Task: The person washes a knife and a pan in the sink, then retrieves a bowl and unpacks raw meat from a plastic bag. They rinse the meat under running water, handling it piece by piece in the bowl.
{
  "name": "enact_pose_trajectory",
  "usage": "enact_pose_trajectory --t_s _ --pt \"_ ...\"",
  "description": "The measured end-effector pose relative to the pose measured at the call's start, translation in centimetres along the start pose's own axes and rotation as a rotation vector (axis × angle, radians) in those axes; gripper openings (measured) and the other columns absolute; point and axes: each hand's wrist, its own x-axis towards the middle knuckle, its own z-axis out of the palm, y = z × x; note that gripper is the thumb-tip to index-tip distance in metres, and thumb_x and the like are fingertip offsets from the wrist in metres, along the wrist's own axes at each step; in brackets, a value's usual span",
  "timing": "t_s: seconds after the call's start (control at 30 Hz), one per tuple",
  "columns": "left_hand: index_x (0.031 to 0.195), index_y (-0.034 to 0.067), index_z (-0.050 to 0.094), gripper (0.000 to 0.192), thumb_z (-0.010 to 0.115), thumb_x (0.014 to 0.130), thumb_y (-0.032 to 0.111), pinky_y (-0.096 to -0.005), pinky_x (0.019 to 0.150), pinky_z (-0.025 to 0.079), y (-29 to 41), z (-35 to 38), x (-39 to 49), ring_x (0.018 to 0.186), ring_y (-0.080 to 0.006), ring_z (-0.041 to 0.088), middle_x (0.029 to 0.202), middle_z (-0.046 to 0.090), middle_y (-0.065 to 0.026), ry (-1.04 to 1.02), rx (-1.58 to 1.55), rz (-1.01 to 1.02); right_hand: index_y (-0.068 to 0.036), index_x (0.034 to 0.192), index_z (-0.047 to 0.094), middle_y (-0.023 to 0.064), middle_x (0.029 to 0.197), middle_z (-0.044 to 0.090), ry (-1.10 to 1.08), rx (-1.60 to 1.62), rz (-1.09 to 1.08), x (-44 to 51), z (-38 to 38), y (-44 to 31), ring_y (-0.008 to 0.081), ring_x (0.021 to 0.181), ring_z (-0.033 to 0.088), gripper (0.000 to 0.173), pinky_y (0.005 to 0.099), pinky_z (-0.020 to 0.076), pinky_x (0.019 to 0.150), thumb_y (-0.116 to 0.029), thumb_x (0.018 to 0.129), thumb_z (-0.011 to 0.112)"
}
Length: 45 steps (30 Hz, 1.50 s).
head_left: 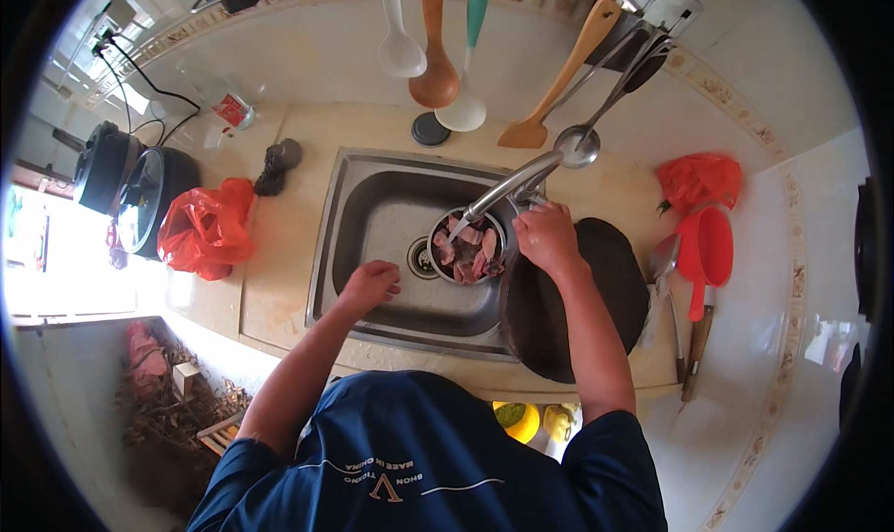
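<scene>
A metal bowl (434, 261) of raw meat pieces (466, 252) stands in the stainless steel sink (377, 214), just right of the drain strainer (420, 258). Water (455, 231) runs from the curved metal faucet (513, 185) onto the meat. At the faucet's base, my right hand (548, 237) grips the faucet handle (536, 199), which its fingers partly cover. My left hand (370, 285) hangs over the near left part of the sink, loosely curled and holding nothing. Below my right forearm, a dark round board (607, 273) overlaps the sink's right edge.
Spoons and a wooden spatula (559, 78) hang above the back counter. A red plastic bag (209, 228) and black cookers (157, 196) stand left. To the right are a red dipper (705, 245), another red bag (698, 179) and a knife (698, 347) near the counter edge.
</scene>
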Motion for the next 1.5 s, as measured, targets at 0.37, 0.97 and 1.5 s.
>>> enact_pose_trajectory --t_s 0.37,0.97,1.5 --pt "0.118 0.001 0.068 0.045 0.065 0.085 0.032 -0.0447 0.091 0.054 -4.5 6.1 11.8 0.102 -0.0403 0.070 0.108 0.072 -0.0237 0.125 0.482 -0.008 -0.001 0.123 0.066 0.0111 0.105 0.074 0.037 1.725 1.067 -4.0 6.4 -11.1 0.0200 0.087 0.072 0.025 0.0322 0.0574 0.070 -0.013 0.100 0.064" --pt "0.111 -0.005 0.061 0.033 0.062 0.087 0.019 -0.0446 0.074 0.061 -6.1 0.9 10.2 0.086 -0.0363 0.075 0.096 0.072 -0.0234 0.191 0.108 -0.258 -0.005 0.119 0.069 0.0063 0.093 0.070 -0.332 1.906 0.950 1.6 9.0 -10.4 0.0115 0.071 0.065 0.026 0.0249 0.0501 0.056 -0.024 0.100 0.068" --pt "0.133 -0.003 0.057 0.046 0.066 0.096 0.023 -0.0334 0.077 0.056 -4.0 -2.0 -1.8 0.088 -0.0206 0.072 0.105 0.072 -0.0131 0.291 0.085 0.222 -0.003 0.124 0.065 0.0113 0.109 0.071 -0.161 1.538 0.792 0.6 6.4 -10.0 0.0188 0.085 0.072 0.029 0.0304 0.0587 0.066 -0.021 0.101 0.064"
